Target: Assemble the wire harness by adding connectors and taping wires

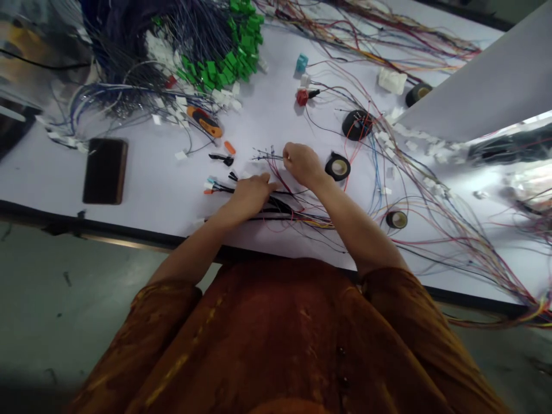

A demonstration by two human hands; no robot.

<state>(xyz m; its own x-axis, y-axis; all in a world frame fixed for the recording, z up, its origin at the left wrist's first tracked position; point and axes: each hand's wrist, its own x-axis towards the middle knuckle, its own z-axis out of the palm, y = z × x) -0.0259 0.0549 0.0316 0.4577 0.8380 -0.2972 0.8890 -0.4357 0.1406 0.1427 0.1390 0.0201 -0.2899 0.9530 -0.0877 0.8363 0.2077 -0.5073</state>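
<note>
Head: handheld wires, cutter marking illegible

The held wires are showing plastic sheathing, the worktop is looking smooth, and the shirt is showing softly shiny cloth.

1. the flat white tabletop is evenly bright.
2. the smooth grey-green floor darkens lower left.
3. wide-angle distortion stretches the rust-brown cloth sleeves outward.
4. the thin metal-tipped wires look slightly soft.
</note>
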